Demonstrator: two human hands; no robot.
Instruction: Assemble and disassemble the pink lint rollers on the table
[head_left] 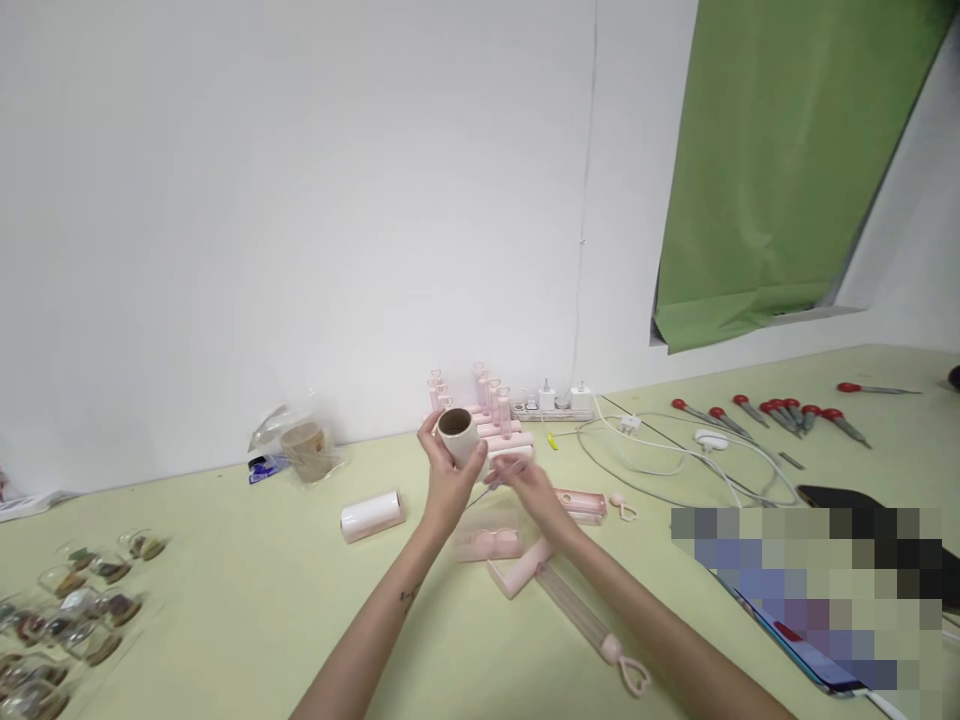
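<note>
My left hand is wrapped round a white roll with a hollow cardboard core, held above the table with its open end tilted towards me. Just right of it, my right hand has its fingers pinched together; a thin, pale strip seems to be there, too blurred to name. Below my hands lie a pink box-like case, a pink angled part and a clear tube with a pink heart-shaped loop. Behind the roll are several pink tubes with heart loops, partly hidden.
Another white roll lies to the left, near a bagged brown cup. Several small glass domes stand at far left. A power strip, white cables and several red-tipped tools lie to the right, with a blurred-out device nearer.
</note>
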